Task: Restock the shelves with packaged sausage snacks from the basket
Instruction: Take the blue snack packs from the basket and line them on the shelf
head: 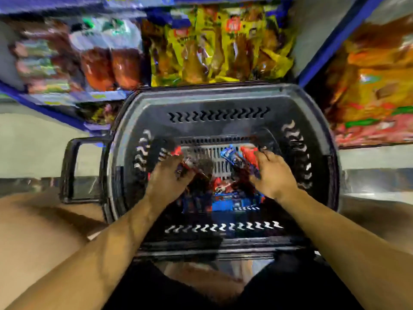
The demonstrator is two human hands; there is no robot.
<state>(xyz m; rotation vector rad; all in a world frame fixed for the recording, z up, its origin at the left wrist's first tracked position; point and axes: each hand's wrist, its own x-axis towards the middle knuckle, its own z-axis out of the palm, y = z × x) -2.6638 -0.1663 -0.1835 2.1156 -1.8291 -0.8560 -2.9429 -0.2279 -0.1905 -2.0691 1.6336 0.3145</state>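
A dark plastic basket [223,97] stands in front of me with red and blue sausage snack packs [225,198] lying on its bottom. Both my hands are down inside it. My left hand [169,177] grips a red and dark snack pack [190,164] at the basket's left. My right hand [274,173] holds a bunch of red and blue packs [241,157] at the right. The frame is blurred, so finger detail is unclear.
Blue-edged shelves rise behind the basket: brown sausage packs [107,66] at left, yellow snack bags [219,45] in the middle, orange and red bags [368,86] at right. The basket's handle [71,171] hangs out to the left. My knees sit below the basket.
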